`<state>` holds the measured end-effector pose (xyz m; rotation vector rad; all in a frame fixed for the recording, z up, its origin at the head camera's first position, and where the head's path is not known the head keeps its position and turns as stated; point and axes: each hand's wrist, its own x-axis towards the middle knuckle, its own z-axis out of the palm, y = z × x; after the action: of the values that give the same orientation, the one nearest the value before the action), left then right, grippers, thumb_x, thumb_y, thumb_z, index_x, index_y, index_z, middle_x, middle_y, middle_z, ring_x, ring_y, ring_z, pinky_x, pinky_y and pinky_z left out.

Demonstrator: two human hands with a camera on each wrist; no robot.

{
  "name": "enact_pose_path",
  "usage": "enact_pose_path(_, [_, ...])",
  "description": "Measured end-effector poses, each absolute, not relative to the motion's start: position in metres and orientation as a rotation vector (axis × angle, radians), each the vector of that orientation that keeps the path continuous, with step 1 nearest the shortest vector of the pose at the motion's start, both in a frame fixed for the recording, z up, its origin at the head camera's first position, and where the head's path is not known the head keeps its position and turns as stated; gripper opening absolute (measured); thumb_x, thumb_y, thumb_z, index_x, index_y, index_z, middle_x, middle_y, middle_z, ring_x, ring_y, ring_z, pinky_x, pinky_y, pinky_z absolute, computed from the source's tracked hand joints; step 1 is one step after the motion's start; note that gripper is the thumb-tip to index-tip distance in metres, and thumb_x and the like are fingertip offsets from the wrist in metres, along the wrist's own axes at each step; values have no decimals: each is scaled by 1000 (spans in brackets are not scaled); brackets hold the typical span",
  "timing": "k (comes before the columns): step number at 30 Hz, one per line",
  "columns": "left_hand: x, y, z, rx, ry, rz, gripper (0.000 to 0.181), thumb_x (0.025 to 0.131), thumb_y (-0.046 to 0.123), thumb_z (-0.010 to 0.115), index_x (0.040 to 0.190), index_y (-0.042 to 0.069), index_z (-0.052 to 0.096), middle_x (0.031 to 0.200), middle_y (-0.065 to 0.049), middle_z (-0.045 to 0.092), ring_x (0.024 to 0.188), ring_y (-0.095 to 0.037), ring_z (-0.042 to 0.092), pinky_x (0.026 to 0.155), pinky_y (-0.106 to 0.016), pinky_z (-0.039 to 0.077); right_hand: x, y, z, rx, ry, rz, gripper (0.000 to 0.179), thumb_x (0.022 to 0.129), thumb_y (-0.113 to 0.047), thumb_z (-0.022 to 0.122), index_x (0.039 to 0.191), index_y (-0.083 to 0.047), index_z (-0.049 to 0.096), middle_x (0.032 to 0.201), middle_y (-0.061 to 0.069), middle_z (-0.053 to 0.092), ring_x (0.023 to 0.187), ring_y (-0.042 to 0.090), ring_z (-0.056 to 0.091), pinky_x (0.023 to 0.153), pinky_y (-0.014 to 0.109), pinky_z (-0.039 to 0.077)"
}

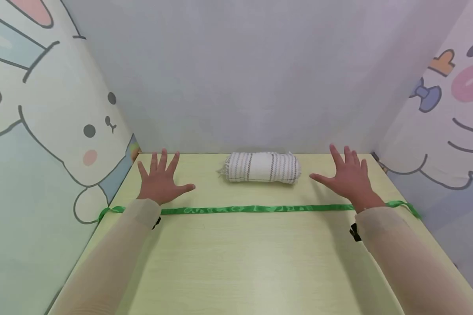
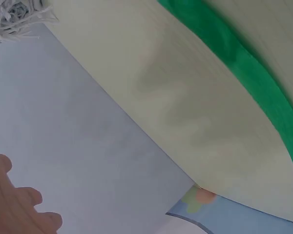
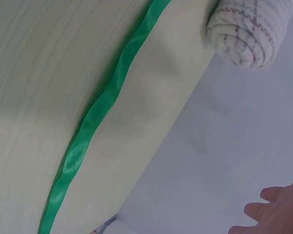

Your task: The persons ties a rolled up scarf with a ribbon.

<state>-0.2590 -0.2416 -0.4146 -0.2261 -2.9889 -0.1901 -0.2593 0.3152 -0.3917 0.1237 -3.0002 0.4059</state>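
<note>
A rolled-up striped cloth with fringed ends lies at the back of the table, between the two hands. To its left, my left hand is held above the table with the fingers spread and nothing in it. My right hand hovers on the other side, also spread and holding nothing. The right wrist view shows the spiral end of the roll; the left wrist view catches only its fringe. Fingertips of the left hand and right hand show at the lower corners of their wrist views.
A green ribbon runs across the pale wooden table from side to side, in front of the cloth. A plain light wall stands behind. Cartoon-printed panels close off the left and right.
</note>
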Motion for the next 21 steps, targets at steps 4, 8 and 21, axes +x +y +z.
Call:
enact_pose_path(4, [-263, -235, -418, -270, -2969, -199, 118, 80, 88, 55, 167, 28, 2, 172, -16, -7, 155, -41, -15, 110, -71, -22, -261, 307, -394, 134, -2987, 412, 123, 82, -85, 58, 167, -21, -5, 166, 33, -1, 151, 55, -3, 114, 75, -4])
enact_pose_path(8, [-266, -228, -422, -306, -2943, -200, 119, 78, 91, 52, 168, 27, 6, 172, -15, -3, 156, -42, -8, 112, -71, -18, -262, 300, -397, 146, -2968, 421, 122, 83, -84, 59, 167, -21, -3, 166, 32, 2, 151, 55, 0, 115, 74, -2])
enact_pose_path(21, [-275, -197, -428, -476, -2872, -205, 113, 83, 80, 60, 168, 24, 10, 172, -13, 3, 157, -35, 1, 120, -66, -4, -263, 277, -410, 212, -2944, 482, 116, 86, -73, 65, 167, -18, 2, 167, 29, 6, 152, 52, 3, 118, 70, -1])
